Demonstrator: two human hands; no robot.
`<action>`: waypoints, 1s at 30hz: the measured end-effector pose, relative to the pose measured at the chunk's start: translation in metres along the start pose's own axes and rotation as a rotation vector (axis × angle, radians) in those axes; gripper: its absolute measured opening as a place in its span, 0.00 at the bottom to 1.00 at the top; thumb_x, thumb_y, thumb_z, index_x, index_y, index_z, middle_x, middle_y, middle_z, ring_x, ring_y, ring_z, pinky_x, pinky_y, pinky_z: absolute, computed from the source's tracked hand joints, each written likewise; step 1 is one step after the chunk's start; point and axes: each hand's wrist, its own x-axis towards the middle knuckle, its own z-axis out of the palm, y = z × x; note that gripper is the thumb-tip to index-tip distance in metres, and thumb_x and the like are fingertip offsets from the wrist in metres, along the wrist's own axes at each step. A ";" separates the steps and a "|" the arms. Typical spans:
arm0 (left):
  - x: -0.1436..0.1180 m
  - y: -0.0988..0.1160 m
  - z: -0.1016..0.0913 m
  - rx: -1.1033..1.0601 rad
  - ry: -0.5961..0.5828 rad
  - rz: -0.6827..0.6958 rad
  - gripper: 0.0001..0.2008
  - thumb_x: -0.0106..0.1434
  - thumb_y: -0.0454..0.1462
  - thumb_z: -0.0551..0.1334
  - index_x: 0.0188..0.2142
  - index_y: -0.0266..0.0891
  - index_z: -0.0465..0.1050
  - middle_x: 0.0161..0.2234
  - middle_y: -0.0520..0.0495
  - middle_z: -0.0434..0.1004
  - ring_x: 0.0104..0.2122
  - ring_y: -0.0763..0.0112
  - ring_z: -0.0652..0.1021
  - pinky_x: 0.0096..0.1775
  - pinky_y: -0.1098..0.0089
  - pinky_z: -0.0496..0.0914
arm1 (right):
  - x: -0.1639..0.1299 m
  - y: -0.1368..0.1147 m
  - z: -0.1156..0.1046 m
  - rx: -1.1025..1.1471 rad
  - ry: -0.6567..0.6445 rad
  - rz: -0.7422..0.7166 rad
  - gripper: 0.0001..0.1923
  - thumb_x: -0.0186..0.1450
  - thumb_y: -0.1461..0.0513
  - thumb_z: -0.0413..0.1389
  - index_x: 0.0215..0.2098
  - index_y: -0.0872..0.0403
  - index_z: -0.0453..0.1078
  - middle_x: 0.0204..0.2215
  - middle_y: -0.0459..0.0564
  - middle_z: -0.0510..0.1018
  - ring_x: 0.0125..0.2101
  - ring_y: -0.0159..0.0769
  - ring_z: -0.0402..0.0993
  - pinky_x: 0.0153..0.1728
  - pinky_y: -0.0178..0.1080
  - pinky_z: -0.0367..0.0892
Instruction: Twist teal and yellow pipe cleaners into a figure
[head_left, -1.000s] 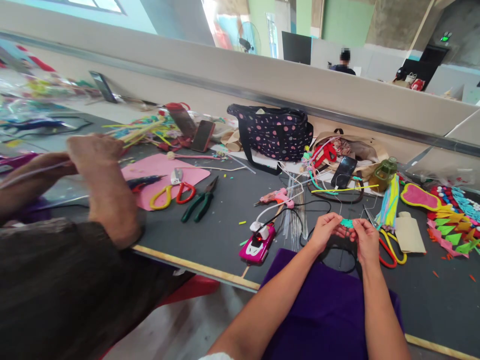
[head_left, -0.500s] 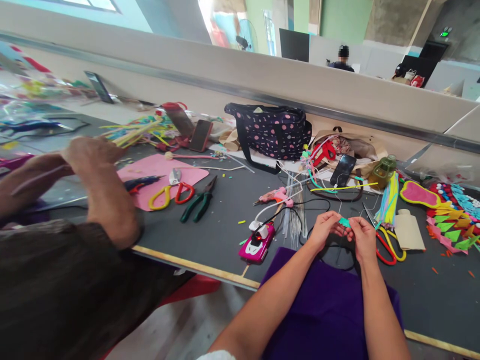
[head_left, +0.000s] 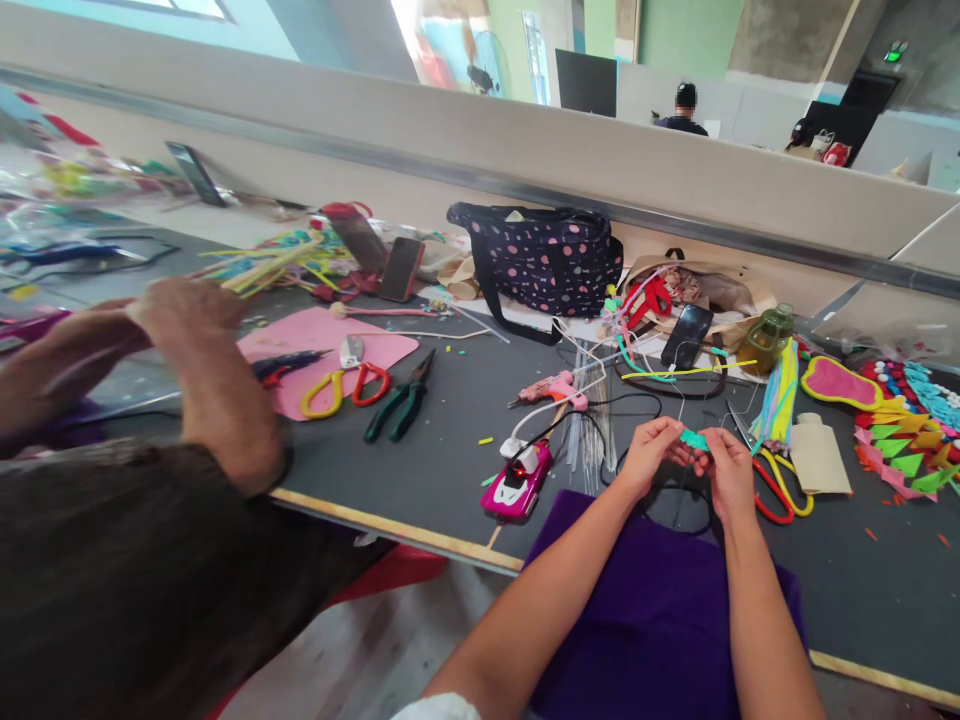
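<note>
Both my hands pinch a small turquoise piece (head_left: 694, 439), its exact kind too small to make out, with thin wire beside it. My left hand (head_left: 651, 452) is closed on its left end, and my right hand (head_left: 726, 468) grips the right end. Beneath them a purple cloth (head_left: 637, 610) covers my lap and the table's edge. Scissors with red and yellow handles (head_left: 780, 485) lie just right of my right hand. To the left rest a pink glue gun (head_left: 551, 391), a bundle of clear sticks and wires (head_left: 589, 425), and a magenta power strip (head_left: 517, 490) with a white plug.
On the left a co-worker's arm (head_left: 217, 380) reaches over the table. Green-handled pliers (head_left: 401, 400) and another pair of scissors (head_left: 346, 380) lie near a pink sheet (head_left: 300, 340). A dotted bag (head_left: 544, 260), a phone (head_left: 686, 337) and a bottle (head_left: 766, 340) stand behind.
The turquoise piece shows slightly more between my fingertips, and my hands stay nearly in place. The view has shifted a little.
</note>
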 end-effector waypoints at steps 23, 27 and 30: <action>-0.003 0.005 0.003 0.041 -0.052 0.019 0.21 0.48 0.47 0.71 0.32 0.34 0.71 0.26 0.47 0.77 0.24 0.68 0.78 0.27 0.71 0.72 | 0.001 -0.002 -0.002 0.024 0.012 -0.066 0.17 0.56 0.48 0.61 0.28 0.53 0.68 0.16 0.40 0.67 0.16 0.26 0.60 0.16 0.30 0.57; -0.004 0.006 0.004 0.031 -0.040 0.046 0.19 0.48 0.46 0.71 0.33 0.34 0.71 0.24 0.49 0.76 0.23 0.70 0.77 0.27 0.72 0.71 | 0.000 -0.004 -0.002 0.067 0.003 -0.052 0.16 0.57 0.49 0.61 0.30 0.53 0.70 0.17 0.40 0.67 0.16 0.26 0.60 0.16 0.30 0.57; -0.004 0.007 0.005 0.027 -0.009 0.067 0.20 0.49 0.46 0.71 0.34 0.34 0.71 0.24 0.50 0.75 0.23 0.71 0.77 0.26 0.72 0.72 | 0.000 -0.007 -0.002 0.094 -0.005 -0.023 0.16 0.57 0.50 0.62 0.34 0.53 0.72 0.18 0.41 0.68 0.17 0.26 0.61 0.17 0.30 0.58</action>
